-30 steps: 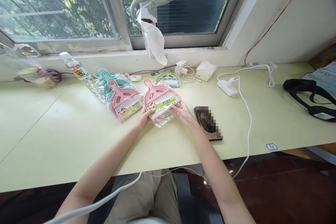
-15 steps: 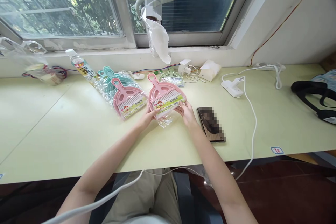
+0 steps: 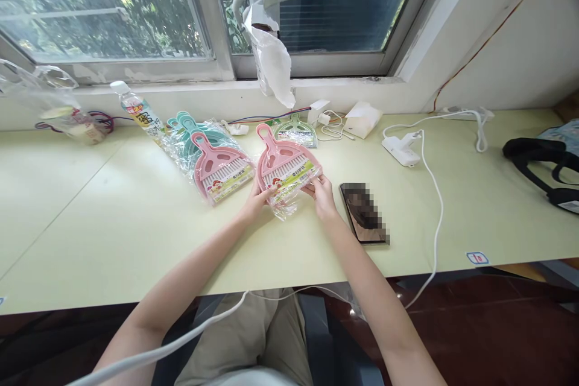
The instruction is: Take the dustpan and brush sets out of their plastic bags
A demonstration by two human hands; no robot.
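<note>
Between my hands is a pink dustpan and brush set in clear wrap, its handle pointing toward the window. My left hand grips its lower left corner, and my right hand holds the lower right edge. Just left of it, a second pink set lies on the table, partly over teal sets in crinkled wrap. A green set rests behind the held one, near the wall.
The pale green table carries a bottle, a phone right of my right hand, a white adapter with cable, a crumpled packet, a plastic bag and a black strapped item.
Both hands keep their hold on the pink set, which has tilted very slightly. The other objects lie as before; the view has shifted a little.
</note>
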